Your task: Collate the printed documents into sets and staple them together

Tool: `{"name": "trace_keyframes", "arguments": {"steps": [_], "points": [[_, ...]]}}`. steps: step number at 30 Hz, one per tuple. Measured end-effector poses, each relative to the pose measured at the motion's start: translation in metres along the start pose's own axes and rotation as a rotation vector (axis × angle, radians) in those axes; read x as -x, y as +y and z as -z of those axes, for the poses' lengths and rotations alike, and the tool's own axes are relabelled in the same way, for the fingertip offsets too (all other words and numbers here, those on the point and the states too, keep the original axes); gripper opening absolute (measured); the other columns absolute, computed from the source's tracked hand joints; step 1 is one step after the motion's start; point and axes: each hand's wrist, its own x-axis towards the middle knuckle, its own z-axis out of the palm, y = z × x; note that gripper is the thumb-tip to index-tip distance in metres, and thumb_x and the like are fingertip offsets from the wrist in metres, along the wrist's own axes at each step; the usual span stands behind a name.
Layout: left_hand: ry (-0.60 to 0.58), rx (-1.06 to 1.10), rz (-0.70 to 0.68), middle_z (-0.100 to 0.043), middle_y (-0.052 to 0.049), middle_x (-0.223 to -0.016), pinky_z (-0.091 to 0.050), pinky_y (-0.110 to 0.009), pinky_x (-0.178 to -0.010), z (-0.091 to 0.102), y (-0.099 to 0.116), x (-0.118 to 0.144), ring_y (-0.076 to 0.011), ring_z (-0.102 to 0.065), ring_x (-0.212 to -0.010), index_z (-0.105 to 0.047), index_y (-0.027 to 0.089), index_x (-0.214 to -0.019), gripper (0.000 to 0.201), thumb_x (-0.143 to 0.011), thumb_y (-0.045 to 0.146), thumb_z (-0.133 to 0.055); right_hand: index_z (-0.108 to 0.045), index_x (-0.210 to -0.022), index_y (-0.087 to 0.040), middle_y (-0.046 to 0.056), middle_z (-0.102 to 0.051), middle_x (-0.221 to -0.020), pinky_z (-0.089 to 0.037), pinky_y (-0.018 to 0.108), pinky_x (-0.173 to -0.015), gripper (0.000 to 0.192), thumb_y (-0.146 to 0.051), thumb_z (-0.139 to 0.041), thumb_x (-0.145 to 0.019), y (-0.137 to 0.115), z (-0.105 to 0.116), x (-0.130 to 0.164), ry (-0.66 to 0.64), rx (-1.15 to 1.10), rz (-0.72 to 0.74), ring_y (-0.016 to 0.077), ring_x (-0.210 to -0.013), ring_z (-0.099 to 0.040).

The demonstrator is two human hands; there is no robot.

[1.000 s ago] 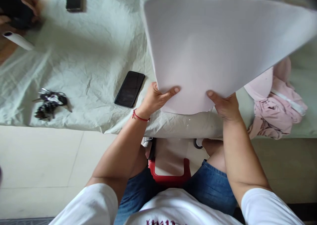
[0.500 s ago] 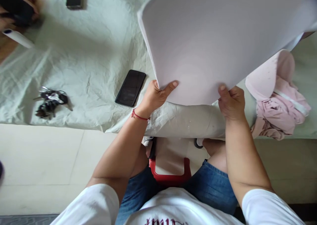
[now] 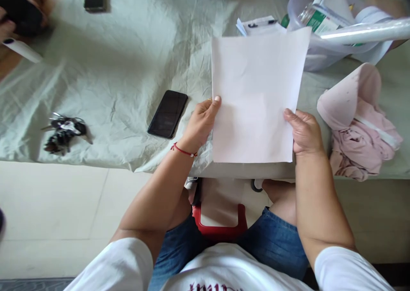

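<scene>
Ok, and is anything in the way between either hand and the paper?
Nothing visible: the left hand grips the paper at its left edge, the right hand at its right. The phone lies left of the left hand, not between.

Left hand (image 3: 201, 121) and right hand (image 3: 306, 132) hold paper (image 3: 254, 103), perhaps a single sheet.
</scene>
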Motion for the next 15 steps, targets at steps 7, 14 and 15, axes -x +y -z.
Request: {"name": "trace_keyframes", "arguments": {"steps": [7, 14, 15], "points": [[0.078, -0.118, -0.128, -0.049, 0.002, -0.066, -0.038, -0.022, -0.052, 0.007, 0.005, -0.013, -0.0089, -0.041, -0.055, -0.054, 0.022, -0.066, 0.049, -0.103, 0.044, -0.078, -0.071, -0.068, -0.028, 0.002, -0.074, -0.074, -0.068, 0.052, -0.091, 0.058, -0.075, -0.104, -0.055, 0.004, 0.011, 0.002, -0.127, 0.025, -0.197, 0.0301, -0.084, -0.076], [0.047, -0.137, -0.039, -0.039, 0.006, -0.054, -0.03, -0.019, -0.045, 0.002, 0.011, -0.011, -0.0052, -0.033, -0.046, -0.061, 0.018, -0.062, 0.036, -0.097, 0.014, -0.072, -0.08, -0.079, -0.025, 0.006, -0.081, -0.083, -0.068, 0.045, -0.082, 0.052, -0.07, -0.102, -0.066, 0.012, 0.039, 0.001, -0.22, 0.089, -0.279, 0.0299, -0.084, -0.08], [0.036, -0.134, -0.021, -0.039, 0.006, -0.054, -0.03, -0.019, -0.045, 0.0, 0.009, -0.011, -0.0048, -0.033, -0.046, -0.06, 0.018, -0.06, 0.038, -0.097, 0.012, -0.071, -0.08, -0.079, -0.026, 0.006, -0.082, -0.085, -0.068, 0.045, -0.082, 0.052, -0.07, -0.102, -0.065, 0.013, 0.042, 0.0, -0.216, 0.095, -0.285, 0.0293, -0.085, -0.08]]}}
